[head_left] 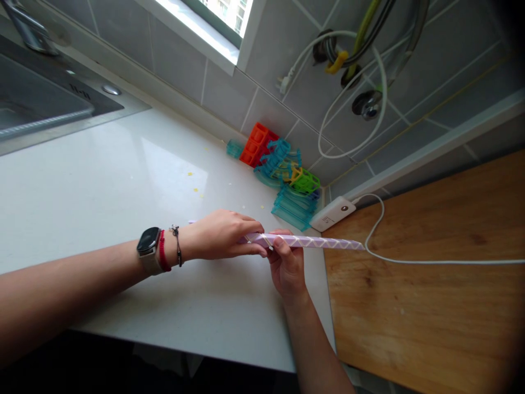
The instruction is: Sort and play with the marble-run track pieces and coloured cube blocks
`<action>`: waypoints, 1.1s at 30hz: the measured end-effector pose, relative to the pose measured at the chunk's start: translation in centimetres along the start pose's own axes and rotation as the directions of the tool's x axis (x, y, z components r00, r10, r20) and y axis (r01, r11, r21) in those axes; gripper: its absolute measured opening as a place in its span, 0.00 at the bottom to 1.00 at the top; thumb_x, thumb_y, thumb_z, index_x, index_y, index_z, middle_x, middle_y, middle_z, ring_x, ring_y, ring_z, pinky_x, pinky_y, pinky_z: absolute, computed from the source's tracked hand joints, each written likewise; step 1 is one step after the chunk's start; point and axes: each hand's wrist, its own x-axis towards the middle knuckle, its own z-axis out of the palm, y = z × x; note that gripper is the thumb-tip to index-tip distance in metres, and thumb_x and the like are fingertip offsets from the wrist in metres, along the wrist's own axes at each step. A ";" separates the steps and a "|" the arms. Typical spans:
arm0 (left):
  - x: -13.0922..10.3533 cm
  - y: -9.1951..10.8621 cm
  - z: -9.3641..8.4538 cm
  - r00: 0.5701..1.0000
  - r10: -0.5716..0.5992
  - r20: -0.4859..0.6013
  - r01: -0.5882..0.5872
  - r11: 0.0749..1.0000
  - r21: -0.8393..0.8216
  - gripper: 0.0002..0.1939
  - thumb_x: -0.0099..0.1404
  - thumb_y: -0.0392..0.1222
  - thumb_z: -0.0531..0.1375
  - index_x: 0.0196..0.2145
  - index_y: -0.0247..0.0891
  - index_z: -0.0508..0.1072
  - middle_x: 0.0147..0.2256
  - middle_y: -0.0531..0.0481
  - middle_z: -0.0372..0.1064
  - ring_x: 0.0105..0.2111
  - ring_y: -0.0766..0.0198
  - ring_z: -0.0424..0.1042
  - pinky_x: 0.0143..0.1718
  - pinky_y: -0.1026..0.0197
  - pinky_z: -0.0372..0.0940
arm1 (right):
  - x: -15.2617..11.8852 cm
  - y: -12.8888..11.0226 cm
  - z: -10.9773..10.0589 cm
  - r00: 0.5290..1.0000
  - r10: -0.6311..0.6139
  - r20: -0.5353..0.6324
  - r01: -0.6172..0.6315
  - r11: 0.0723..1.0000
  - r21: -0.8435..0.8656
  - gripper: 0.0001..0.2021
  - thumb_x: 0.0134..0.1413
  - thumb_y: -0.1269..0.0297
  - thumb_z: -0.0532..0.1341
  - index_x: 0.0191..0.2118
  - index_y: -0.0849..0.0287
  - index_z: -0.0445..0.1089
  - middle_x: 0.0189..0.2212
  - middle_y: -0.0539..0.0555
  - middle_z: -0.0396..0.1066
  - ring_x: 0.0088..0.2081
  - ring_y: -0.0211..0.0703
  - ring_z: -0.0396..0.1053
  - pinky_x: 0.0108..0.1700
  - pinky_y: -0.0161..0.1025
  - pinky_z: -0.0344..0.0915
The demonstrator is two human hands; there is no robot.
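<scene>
A long, thin lilac stick with a pale criss-cross pattern lies level above the white counter. My left hand, with a watch and bracelets at its wrist, is closed over the stick's left part; a small lilac tip shows just left of the hand. Close beside it, my right hand pinches the stick near its middle, thumb on top and fingers underneath. The stick's right end reaches out over the wooden board. The palm of my left hand is hidden.
Red, blue and green plastic pieces stand against the tiled wall. Beside them a white power bank has a cable crossing the wooden board. A sink is at the left; yellow scraps dot the counter.
</scene>
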 end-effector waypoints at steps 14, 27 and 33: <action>-0.2 -0.3 0.9 0.975 -0.104 -0.196 0.152 0.956 0.250 0.10 0.67 0.48 0.64 0.37 0.39 0.72 0.34 0.48 0.76 0.34 0.57 0.74 0.29 0.61 0.58 | -0.3 1.3 0.3 0.953 -0.293 -0.078 0.211 0.826 -0.523 0.12 0.54 0.58 0.70 0.37 0.57 0.71 0.31 0.48 0.72 0.30 0.40 0.70 0.35 0.40 0.68; -0.3 0.2 1.4 0.961 -0.193 -0.197 0.235 0.947 0.219 0.13 0.69 0.51 0.63 0.42 0.38 0.71 0.37 0.47 0.75 0.37 0.55 0.75 0.31 0.59 0.62 | -0.4 1.4 0.4 0.921 -0.378 -0.096 0.237 0.737 -0.633 0.12 0.56 0.57 0.69 0.41 0.56 0.70 0.35 0.50 0.71 0.35 0.41 0.70 0.39 0.39 0.69; -0.1 -0.4 1.3 0.960 -0.128 -0.249 0.157 0.983 0.101 0.14 0.71 0.50 0.61 0.45 0.37 0.73 0.37 0.46 0.75 0.38 0.56 0.74 0.38 0.57 0.67 | 0.1 1.2 -0.2 0.966 -0.247 -0.079 0.168 0.827 -0.537 0.15 0.55 0.56 0.70 0.45 0.56 0.72 0.35 0.49 0.74 0.29 0.38 0.71 0.33 0.37 0.70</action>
